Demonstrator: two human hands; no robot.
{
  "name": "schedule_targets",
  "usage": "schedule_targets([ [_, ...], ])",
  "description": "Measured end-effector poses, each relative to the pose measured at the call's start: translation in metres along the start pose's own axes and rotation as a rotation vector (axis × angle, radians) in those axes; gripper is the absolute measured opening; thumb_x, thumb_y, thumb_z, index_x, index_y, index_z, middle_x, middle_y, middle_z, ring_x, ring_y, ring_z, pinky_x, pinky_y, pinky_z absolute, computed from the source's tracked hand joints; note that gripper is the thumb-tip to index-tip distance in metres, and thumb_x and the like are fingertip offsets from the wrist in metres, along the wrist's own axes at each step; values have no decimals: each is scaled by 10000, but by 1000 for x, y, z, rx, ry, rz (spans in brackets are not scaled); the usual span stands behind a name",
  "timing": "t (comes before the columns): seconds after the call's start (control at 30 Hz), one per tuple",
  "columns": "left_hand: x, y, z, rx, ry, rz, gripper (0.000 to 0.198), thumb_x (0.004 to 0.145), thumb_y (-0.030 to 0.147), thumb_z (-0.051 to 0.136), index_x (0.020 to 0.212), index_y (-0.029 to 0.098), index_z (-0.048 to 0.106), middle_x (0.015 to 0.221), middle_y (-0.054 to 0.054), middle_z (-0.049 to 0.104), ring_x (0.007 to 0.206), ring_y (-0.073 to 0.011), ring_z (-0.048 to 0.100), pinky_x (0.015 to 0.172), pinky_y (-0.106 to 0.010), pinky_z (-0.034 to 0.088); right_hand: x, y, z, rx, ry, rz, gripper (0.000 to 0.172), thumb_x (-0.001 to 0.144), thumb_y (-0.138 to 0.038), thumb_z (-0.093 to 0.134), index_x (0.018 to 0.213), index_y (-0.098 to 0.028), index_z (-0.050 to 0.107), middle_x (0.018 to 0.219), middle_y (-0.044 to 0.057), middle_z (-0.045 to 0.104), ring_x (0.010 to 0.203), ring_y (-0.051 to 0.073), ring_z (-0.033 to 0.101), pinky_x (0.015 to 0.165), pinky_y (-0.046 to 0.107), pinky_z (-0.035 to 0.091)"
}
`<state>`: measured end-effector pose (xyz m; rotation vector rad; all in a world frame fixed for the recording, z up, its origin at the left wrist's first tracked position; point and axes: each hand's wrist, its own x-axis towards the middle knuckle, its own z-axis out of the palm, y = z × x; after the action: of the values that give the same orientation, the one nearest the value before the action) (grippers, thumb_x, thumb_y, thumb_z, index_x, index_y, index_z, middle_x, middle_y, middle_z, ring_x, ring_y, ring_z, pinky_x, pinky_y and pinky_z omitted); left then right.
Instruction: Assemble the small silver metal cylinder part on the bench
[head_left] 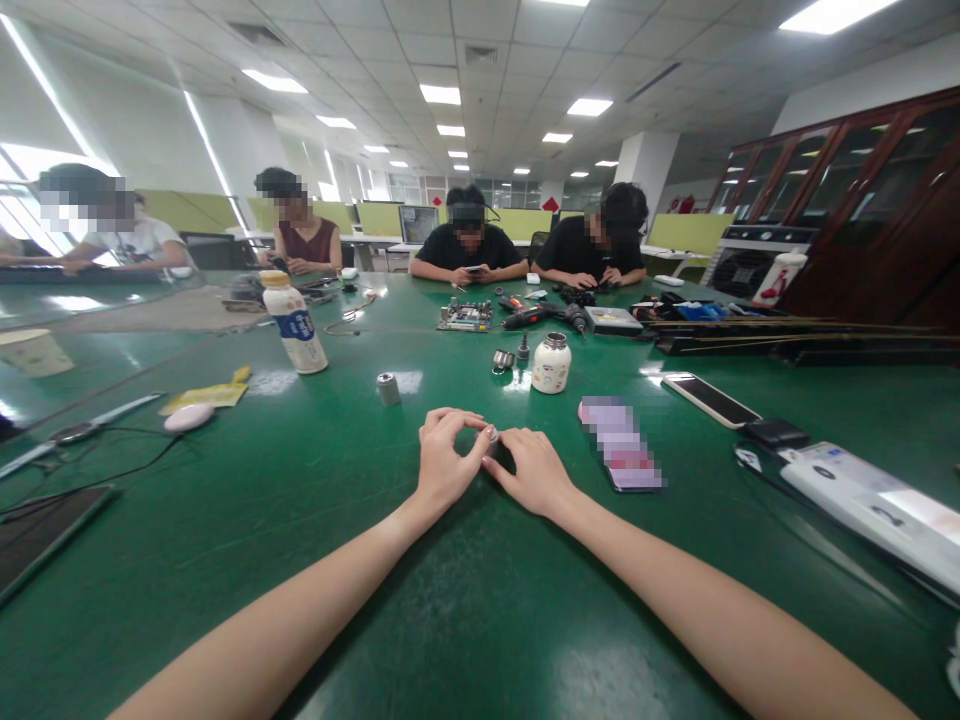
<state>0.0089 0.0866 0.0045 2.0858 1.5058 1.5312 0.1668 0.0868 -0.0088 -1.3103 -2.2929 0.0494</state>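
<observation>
My left hand (pixel 448 452) and my right hand (pixel 537 468) meet above the green table (pixel 420 600), fingers curled around a small silvery piece (pixel 493 436). Most of that piece is covered by the fingers, so its kind is unclear. My left thumb and index finger press on it from the left; my right fingers close in from the other side. Beyond my left hand stands a small grey metal cylinder (pixel 388 388). Past my right hand are a white round bottle without a lid (pixel 551 365), a dark pointed part (pixel 523 348) and a shiny metal part (pixel 502 362).
A drink bottle (pixel 295 325) and a pale mouse (pixel 189 417) are on the left. Phones (pixel 711 400) lie to the right. Further back are a circuit board (pixel 465 316), a power drill (pixel 551 315) and several people seated around the table.
</observation>
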Motion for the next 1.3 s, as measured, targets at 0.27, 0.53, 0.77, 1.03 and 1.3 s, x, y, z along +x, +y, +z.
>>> schedule_targets([
  [0.27, -1, 0, 0, 7, -5, 18, 123, 857, 316, 638, 821, 250, 736, 926, -28, 767, 1030, -247, 577, 965, -446, 423, 0, 2, 1, 9, 7, -22, 292, 971, -426, 542, 1066, -165, 628, 1023, 99, 698, 948, 235, 613, 828, 361, 411],
  [0.53, -1, -8, 3, 179, 125, -162, 176, 881, 376, 612, 864, 260, 743, 953, -57, 758, 1057, -302, 545, 963, -512, 366, -1, -1, 1, 12, 30, -10, 303, 950, -443, 575, 1048, -164, 642, 1026, 101, 704, 976, 244, 617, 882, 384, 398],
  [0.77, -7, -22, 9, 339, -32, -274, 149, 817, 382, 677, 792, 298, 797, 1170, -119, 711, 1160, -397, 449, 943, -633, 302, -1, -1, 0, 45, 18, 0, 295, 956, -431, 568, 1062, -162, 628, 1106, 104, 690, 1049, 250, 606, 910, 387, 393],
  [1.03, -2, -12, 4, 244, 67, -221, 192, 881, 383, 621, 919, 288, 783, 1095, -80, 744, 1123, -338, 506, 965, -571, 352, -1, -1, 0, 36, 26, 3, 314, 948, -433, 585, 1089, -156, 628, 1103, 101, 686, 1046, 255, 603, 908, 394, 402],
  [1.3, -2, -6, 3, 102, 80, 74, 151, 904, 323, 598, 899, 237, 722, 916, -40, 750, 1015, -256, 567, 935, -439, 415, 0, -2, 0, 35, 21, 4, 291, 944, -417, 597, 1061, -153, 634, 1068, 98, 692, 1005, 247, 612, 880, 387, 412],
])
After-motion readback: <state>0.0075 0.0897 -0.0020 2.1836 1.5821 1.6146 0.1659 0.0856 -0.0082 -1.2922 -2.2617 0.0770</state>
